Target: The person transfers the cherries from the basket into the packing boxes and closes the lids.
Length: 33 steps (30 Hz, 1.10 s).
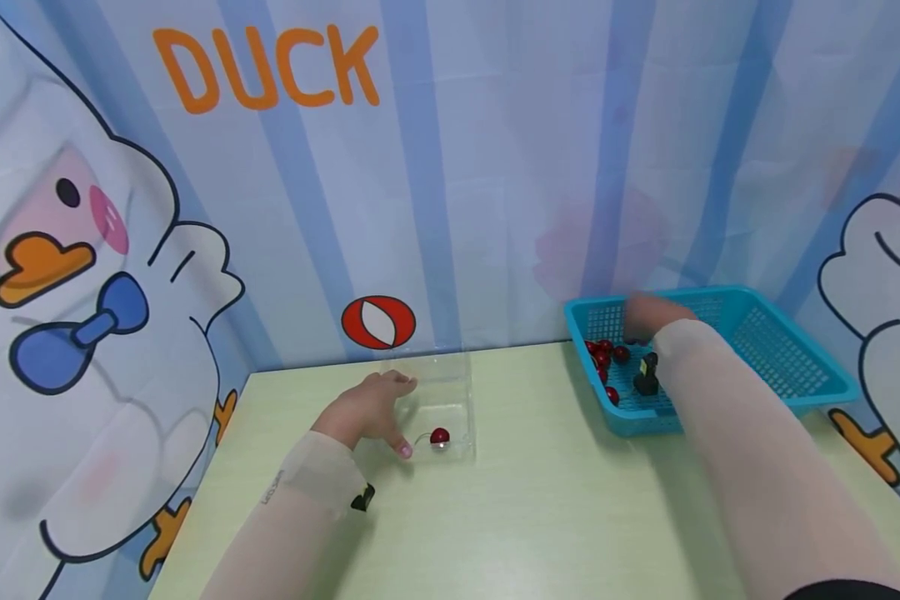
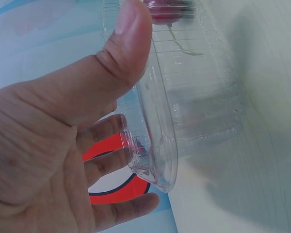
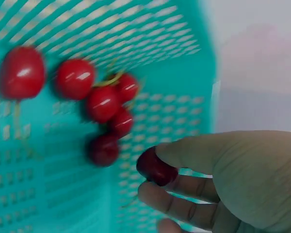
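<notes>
My right hand (image 3: 218,179) is down inside the blue-green plastic basket (image 1: 780,350), pinching a dark red cherry (image 3: 156,166) between thumb and fingers. Several more red cherries (image 3: 103,104), some with green stems, lie close by in the same basket. At the clear plastic box (image 1: 457,392), my left hand (image 1: 371,408) rests against the left side, thumb and fingers spread along its rim. One cherry (image 1: 439,436) with a stem sits in the box, near its front.
The basket stands at the right rear of the pale table (image 1: 510,517), to the right of the box. Behind the table hangs a blue striped cloth (image 1: 525,167) with duck drawings. A black device (image 1: 647,375) is strapped at my right wrist.
</notes>
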{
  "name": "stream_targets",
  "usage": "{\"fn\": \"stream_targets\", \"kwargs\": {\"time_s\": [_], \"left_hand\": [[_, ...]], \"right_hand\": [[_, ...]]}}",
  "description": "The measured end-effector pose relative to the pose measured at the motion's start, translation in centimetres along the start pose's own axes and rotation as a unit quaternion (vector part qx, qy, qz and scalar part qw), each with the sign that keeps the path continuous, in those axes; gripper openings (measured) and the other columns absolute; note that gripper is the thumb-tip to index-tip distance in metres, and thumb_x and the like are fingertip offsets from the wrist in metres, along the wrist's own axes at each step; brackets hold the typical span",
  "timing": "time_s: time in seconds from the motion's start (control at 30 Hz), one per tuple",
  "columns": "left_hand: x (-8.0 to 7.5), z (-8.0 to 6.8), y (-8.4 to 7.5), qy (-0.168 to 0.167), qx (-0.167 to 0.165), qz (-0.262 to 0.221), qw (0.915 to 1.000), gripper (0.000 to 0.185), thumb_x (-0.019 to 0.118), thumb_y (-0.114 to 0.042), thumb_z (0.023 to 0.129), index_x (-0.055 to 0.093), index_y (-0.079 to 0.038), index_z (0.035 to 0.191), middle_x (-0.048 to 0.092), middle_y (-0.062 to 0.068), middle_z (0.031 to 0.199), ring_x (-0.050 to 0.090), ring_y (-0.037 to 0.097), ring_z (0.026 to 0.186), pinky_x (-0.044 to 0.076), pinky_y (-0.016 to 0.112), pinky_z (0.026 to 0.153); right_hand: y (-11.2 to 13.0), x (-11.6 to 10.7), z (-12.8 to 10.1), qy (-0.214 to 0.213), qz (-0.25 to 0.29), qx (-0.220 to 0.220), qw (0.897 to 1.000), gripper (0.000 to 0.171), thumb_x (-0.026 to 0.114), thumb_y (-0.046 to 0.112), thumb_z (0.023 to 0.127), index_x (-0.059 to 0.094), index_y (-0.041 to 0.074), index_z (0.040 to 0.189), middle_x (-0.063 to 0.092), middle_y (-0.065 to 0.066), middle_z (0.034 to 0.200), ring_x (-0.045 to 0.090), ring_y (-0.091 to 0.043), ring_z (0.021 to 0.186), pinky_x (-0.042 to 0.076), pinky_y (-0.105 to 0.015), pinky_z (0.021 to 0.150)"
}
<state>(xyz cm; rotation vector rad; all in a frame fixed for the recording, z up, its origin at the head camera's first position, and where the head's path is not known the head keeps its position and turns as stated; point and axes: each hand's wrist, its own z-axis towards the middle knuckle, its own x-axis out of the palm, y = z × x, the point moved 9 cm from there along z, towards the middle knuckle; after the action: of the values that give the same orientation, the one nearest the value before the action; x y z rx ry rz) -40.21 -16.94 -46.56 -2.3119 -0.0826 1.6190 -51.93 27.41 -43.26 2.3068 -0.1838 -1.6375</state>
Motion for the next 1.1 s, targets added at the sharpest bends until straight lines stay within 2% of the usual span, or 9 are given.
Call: {"fn": "stream_targets", "kwargs": {"time_s": [0.1,0.2,0.27,0.3,0.37,0.43,0.67,0.8,1.1], "left_hand": [[0.0,0.0,0.0,-0.001,0.003,0.004,1.0000,0.123,0.110,-0.031,0.072,0.045,-0.029,0.176,0.038,0.006,0.184,0.035,0.040,0.169,0.051,0.071,0.124],[-0.1,-0.1,-0.1,-0.003,0.007,0.009,0.9999,0.122,0.110,-0.031,0.073,0.045,-0.027,0.176,0.038,0.006,0.184,0.035,0.040,0.169,0.051,0.069,0.125],[-0.2,-0.2,-0.3,-0.003,0.009,0.014,0.9999,0.123,0.110,-0.031,0.072,0.045,-0.026,0.176,0.039,0.007,0.184,0.036,0.039,0.169,0.051,0.069,0.125],[-0.2,-0.2,-0.3,-0.003,0.009,0.015,0.9998,0.122,0.110,-0.030,0.073,0.045,-0.026,0.176,0.039,0.007,0.184,0.036,0.039,0.169,0.051,0.069,0.125],[-0.2,-0.3,-0.3,-0.002,0.009,0.015,0.9998,0.122,0.110,-0.030,0.073,0.044,-0.026,0.176,0.039,0.007,0.184,0.035,0.039,0.169,0.051,0.069,0.125],[-0.2,-0.4,-0.4,-0.001,0.008,0.014,0.9999,0.122,0.110,-0.030,0.074,0.044,-0.026,0.176,0.038,0.007,0.184,0.035,0.040,0.169,0.051,0.069,0.126],[-0.3,-0.5,-0.4,-0.001,0.004,0.010,0.9999,0.122,0.110,-0.029,0.073,0.045,-0.027,0.176,0.038,0.007,0.184,0.035,0.040,0.169,0.051,0.069,0.125],[-0.3,-0.4,-0.3,-0.001,0.001,0.010,1.0000,0.122,0.110,-0.028,0.073,0.045,-0.027,0.176,0.038,0.008,0.184,0.036,0.041,0.168,0.052,0.070,0.124],[-0.3,-0.2,-0.3,0.004,-0.001,0.012,0.9999,0.123,0.110,-0.032,0.071,0.046,-0.030,0.176,0.040,0.007,0.183,0.037,0.040,0.168,0.053,0.069,0.123]], "right_hand": [[2.5,-1.6,-0.8,-0.025,0.002,-0.041,0.999,0.012,0.060,-0.003,0.104,0.060,0.003,0.093,0.037,0.004,0.066,0.030,-0.014,0.060,0.038,-0.034,0.060],[5.5,-3.0,-1.7,-0.038,-0.017,-0.071,0.997,0.019,0.062,0.000,0.104,0.058,0.004,0.086,0.033,0.001,0.068,0.026,-0.017,0.063,0.034,-0.037,0.063],[7.6,-3.6,-2.3,-0.046,-0.037,-0.084,0.995,0.027,0.064,0.005,0.107,0.059,0.004,0.080,0.048,-0.005,0.071,0.040,-0.019,0.065,0.046,-0.039,0.066],[8.6,-3.8,-2.7,-0.049,-0.041,-0.089,0.994,0.022,0.065,0.007,0.109,0.067,0.000,0.088,0.059,-0.010,0.079,0.051,-0.022,0.070,0.054,-0.041,0.072],[10.6,-4.0,-3.2,-0.056,-0.040,-0.103,0.992,0.021,0.066,0.013,0.112,0.076,-0.005,0.116,0.076,-0.021,0.108,0.070,-0.032,0.094,0.065,-0.051,0.091],[12.5,-4.0,-3.5,-0.065,-0.033,-0.118,0.990,0.037,0.068,0.016,0.113,0.070,-0.003,0.145,0.074,-0.024,0.141,0.073,-0.039,0.126,0.063,-0.059,0.109],[18.9,-1.2,-4.2,-0.065,-0.016,-0.206,0.976,0.029,0.072,0.010,0.110,0.072,0.000,0.137,0.078,-0.021,0.134,0.075,-0.036,0.125,0.065,-0.051,0.105],[22.7,2.0,-4.9,-0.038,-0.015,-0.249,0.968,0.024,0.074,0.011,0.109,0.072,0.003,0.132,0.079,-0.017,0.132,0.077,-0.031,0.120,0.066,-0.046,0.103],[29.1,9.2,-5.3,0.005,-0.039,-0.321,0.946,0.010,0.080,0.014,0.107,0.083,0.010,0.115,0.080,-0.003,0.109,0.071,-0.016,0.096,0.067,-0.032,0.091]]}}
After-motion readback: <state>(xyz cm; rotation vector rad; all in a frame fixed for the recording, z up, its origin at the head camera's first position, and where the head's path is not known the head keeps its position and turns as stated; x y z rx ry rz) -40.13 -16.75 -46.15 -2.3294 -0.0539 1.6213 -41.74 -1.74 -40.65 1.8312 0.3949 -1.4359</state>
